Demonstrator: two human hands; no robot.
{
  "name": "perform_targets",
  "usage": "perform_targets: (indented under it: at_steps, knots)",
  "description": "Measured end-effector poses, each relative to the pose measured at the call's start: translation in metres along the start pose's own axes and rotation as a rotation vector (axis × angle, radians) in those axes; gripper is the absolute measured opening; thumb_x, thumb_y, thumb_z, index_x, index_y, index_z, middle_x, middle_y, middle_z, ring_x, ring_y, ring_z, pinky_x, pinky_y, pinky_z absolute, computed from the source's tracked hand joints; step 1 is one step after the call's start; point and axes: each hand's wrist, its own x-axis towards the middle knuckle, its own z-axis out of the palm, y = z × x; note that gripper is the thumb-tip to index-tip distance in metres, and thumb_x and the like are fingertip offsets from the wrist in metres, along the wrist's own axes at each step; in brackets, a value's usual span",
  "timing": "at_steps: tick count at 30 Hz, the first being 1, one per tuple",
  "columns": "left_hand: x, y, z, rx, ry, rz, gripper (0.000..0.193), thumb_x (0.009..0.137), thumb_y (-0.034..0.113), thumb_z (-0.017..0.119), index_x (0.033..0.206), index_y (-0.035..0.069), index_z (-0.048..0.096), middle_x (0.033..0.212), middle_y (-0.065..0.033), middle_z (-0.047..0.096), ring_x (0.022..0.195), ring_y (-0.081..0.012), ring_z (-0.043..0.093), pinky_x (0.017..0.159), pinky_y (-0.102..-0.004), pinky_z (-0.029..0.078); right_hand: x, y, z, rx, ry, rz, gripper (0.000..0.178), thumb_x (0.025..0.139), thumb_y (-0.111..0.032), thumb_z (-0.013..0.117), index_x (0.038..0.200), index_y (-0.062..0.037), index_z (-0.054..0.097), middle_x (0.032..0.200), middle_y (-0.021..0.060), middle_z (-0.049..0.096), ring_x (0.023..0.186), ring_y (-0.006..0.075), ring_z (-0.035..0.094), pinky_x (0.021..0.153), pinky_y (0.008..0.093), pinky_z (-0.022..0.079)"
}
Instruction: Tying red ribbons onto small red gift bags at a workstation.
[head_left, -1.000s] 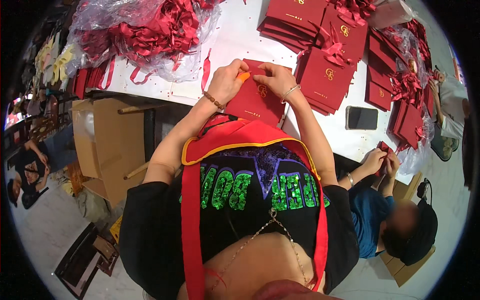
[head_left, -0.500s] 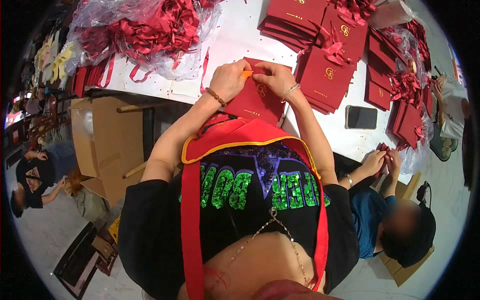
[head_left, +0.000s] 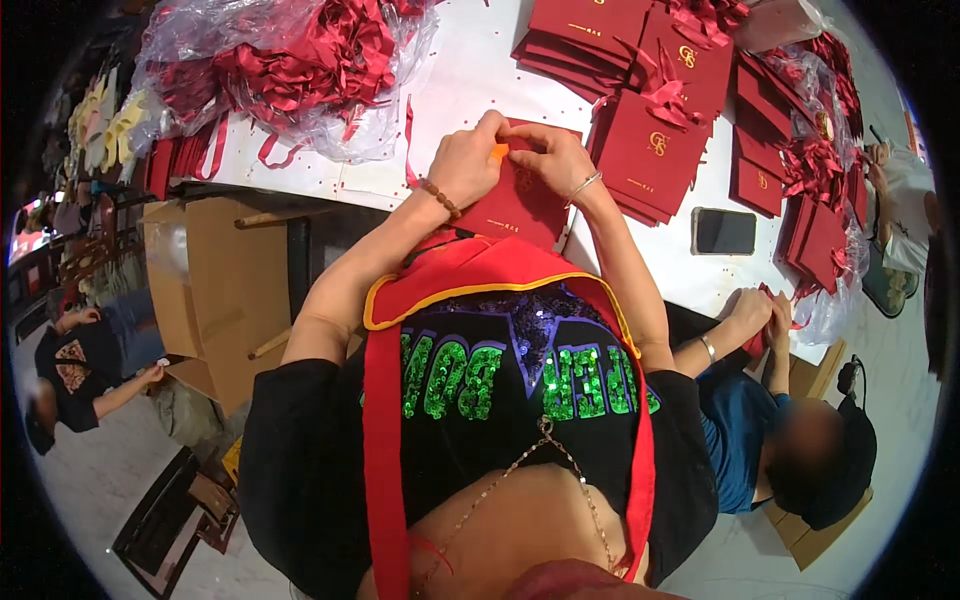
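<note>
A flat red paper bag [head_left: 530,205] with gold print lies on the table in front of me, its lower edge close to my red apron [head_left: 490,268]. Over the bag's upper part, my left hand [head_left: 468,162] is closed, and an orange covering or piece [head_left: 499,151] shows at its thumb. My right hand [head_left: 557,160] meets it from the other side, index finger and thumb bent together into a pinch. Whatever the fingertips grip is hidden or too small to make out. A loose red ribbon [head_left: 409,140] lies beside my left hand.
Stacked red bags [head_left: 645,155] with ribbon bows sit right of my hands, near a dark phone [head_left: 724,231]. Clear plastic holding red ribbons [head_left: 340,60] is at the far left. A co-worker's hands [head_left: 762,318] work at the right table edge; a cardboard box [head_left: 235,290] stands left.
My left hand has shifted slightly right, closer to my right hand, which stays nearly in place. The co-worker at the right has moved their hands a little.
</note>
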Motion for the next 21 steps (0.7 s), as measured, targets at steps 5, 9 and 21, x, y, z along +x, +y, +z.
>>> perform_targets:
  at_steps: [5, 9, 21]
  knots:
    - [0.000, 0.004, -0.004, -0.043, 0.007, 0.001, 0.023, 0.075, 0.002, 0.051, 0.097, 0.006, 0.045, 0.069, -0.0173, 0.058, 0.066, -0.0358, 0.059, 0.058, -0.0451, 0.045, -0.002, -0.014, -0.004, -0.043, -0.045, 0.038, 0.034, 0.076, -0.011, 0.063, 0.108, -0.0031, 0.059, 0.090, 0.0087, 0.065, 0.082, 0.0124, 0.059, 0.074, 0.0255, 0.045]
    - [-0.003, 0.003, 0.006, 0.134, 0.060, 0.160, 0.022, 0.074, 0.002, 0.050, 0.095, 0.004, 0.042, 0.068, -0.0186, 0.058, 0.067, -0.0368, 0.059, 0.059, -0.0462, 0.045, -0.007, -0.026, -0.008, -0.126, -0.044, 0.020, 0.034, 0.076, -0.013, 0.062, 0.108, -0.0053, 0.059, 0.090, 0.0134, 0.065, 0.084, 0.0198, 0.062, 0.076, 0.0287, 0.046]
    - [0.014, -0.006, -0.031, 0.102, -0.271, 0.021, 0.023, 0.076, 0.017, 0.060, 0.098, 0.010, 0.055, 0.069, -0.0125, 0.061, 0.066, -0.0343, 0.059, 0.059, -0.0408, 0.045, -0.011, -0.021, -0.004, -0.090, 0.027, -0.059, 0.029, 0.075, -0.013, 0.063, 0.102, -0.0035, 0.058, 0.089, 0.0160, 0.064, 0.086, 0.0265, 0.062, 0.075, 0.0303, 0.046]
